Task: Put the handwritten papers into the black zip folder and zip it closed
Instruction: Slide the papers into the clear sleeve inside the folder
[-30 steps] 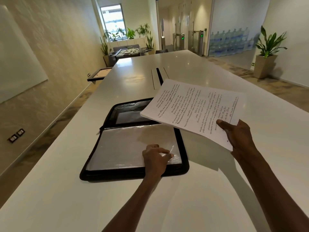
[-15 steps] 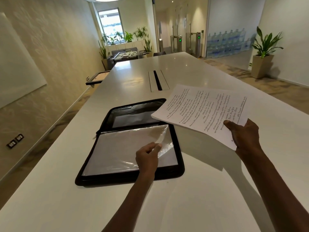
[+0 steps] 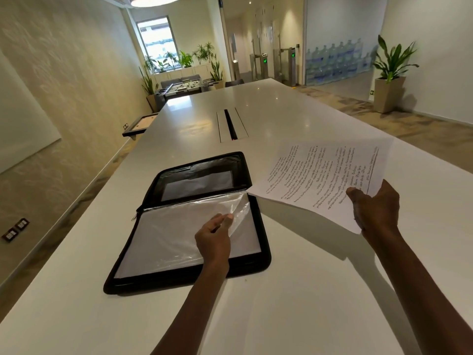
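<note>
The black zip folder [image 3: 263, 254] lies open on the white table, its near half filled with clear plastic sleeves [image 3: 166, 234] over white sheets. My left hand [image 3: 213, 239] pinches the right edge of the top clear sleeve and lifts its corner. A stack of handwritten papers [image 3: 320, 180] hovers above the table just right of the folder, its left corner over the folder's right edge. My right hand [image 3: 376, 208] grips the stack at its near right corner, thumb on top.
The long white table [image 3: 307, 290] has a black cable slot [image 3: 230, 124] beyond the folder. A framed board [image 3: 139, 125] juts out at the table's left edge. A potted plant [image 3: 389, 80] stands on the floor at the far right.
My left hand has peeled the top clear sleeve's right corner up from the folder. My right hand has carried the papers to the right, off most of the folder.
</note>
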Demonstrator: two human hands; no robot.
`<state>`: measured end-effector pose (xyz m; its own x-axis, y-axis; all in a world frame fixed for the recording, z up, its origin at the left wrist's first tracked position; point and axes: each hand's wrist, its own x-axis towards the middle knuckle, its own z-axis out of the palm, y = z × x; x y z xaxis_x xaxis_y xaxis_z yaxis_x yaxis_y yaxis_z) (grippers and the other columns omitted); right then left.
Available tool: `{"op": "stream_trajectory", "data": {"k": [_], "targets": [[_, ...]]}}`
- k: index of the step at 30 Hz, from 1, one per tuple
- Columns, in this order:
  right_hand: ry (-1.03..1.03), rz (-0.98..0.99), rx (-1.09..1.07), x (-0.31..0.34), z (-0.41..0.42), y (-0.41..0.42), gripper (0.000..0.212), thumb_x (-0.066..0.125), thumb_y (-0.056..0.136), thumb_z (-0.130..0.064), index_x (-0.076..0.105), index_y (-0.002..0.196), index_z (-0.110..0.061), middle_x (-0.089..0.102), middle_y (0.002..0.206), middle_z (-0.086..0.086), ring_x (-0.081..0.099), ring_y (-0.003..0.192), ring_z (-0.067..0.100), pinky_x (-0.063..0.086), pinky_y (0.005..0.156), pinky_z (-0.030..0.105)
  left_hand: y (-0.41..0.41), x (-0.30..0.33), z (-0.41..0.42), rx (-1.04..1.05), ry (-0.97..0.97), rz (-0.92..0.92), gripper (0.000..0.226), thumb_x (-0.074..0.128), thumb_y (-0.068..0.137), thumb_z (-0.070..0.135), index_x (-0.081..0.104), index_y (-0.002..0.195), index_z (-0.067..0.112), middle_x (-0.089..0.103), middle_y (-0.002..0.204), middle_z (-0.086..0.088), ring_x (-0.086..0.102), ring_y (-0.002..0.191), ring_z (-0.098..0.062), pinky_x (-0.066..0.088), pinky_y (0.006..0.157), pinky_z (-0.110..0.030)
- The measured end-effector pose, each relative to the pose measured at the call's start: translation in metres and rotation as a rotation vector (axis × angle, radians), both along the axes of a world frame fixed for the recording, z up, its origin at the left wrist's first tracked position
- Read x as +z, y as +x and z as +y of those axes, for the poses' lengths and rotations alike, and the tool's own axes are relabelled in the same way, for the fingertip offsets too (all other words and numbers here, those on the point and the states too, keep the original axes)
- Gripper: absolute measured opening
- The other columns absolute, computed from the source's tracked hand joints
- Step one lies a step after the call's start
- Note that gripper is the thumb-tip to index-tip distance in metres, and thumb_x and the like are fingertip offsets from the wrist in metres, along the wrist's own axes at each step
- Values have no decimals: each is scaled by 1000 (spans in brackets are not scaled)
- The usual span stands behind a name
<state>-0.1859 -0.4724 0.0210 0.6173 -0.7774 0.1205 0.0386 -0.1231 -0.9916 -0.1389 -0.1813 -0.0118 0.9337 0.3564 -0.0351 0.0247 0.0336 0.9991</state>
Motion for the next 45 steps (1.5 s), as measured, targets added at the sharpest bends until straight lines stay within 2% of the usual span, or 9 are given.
{"op": "stream_trajectory", "data": {"k": [4,12,17,21,26,29,33,38,45], "targets": [[-35,24,27,-5,4,-3,43,69,85,-10,58,127,-15,65,129,8,64,110,31,53,85,34,-2,1,-1,-8,84,-46,22,79,79,25,75,101,19,67,110,10,61,90,-1,43,58,-2],[-54,80,107,-2,9,-3,43,69,86,-9,57,127,-12,64,128,11,61,100,24,51,72,24,-6,6,4,-14,304,-127,15,82,77,25,78,91,23,70,111,5,63,108,-16,51,95,-40],[-67,110,153,-5,14,-8,42,68,86,-9,57,127,-12,64,128,11,60,94,22,50,61,21,-9,12,0,-19,343,-150,13,83,76,24,74,81,33,68,102,11,63,104,-11,51,91,-32],[-28,150,220,-2,12,-11,43,69,84,-8,58,126,-12,66,125,9,66,82,19,51,55,23,-9,8,-2,-28,419,-141,12,82,76,21,79,88,21,70,104,7,64,100,-9,52,93,-33],[40,214,373,7,8,-11,46,71,83,-2,57,126,-7,68,122,11,69,82,19,58,61,30,-12,1,-3,-54,599,-86,13,77,80,25,79,90,18,73,104,0,66,97,-16,52,85,-30],[50,218,410,7,7,-9,44,71,83,-1,57,125,-6,69,118,11,68,72,18,52,48,27,-13,1,-8,-75,780,-63,25,73,81,38,78,93,17,74,104,-1,67,95,-19,54,85,-35],[65,209,430,5,4,-8,44,71,83,-1,57,124,-5,69,118,11,65,70,16,43,39,15,-1,13,-23,-81,1121,29,65,68,74,62,67,118,15,64,122,-8,56,115,-29,42,94,-36],[45,200,466,5,1,-7,45,70,83,-1,56,125,-7,68,122,10,70,85,23,47,43,19,25,35,-42,-150,1388,158,44,70,75,40,66,104,8,65,108,-13,61,102,-33,52,82,-37],[0,173,496,-1,0,-5,46,69,85,-1,56,128,-14,65,127,6,66,81,11,49,43,21,55,42,-58,-121,1679,115,16,66,85,13,72,100,11,72,97,-8,71,90,-26,57,70,-32]]}}
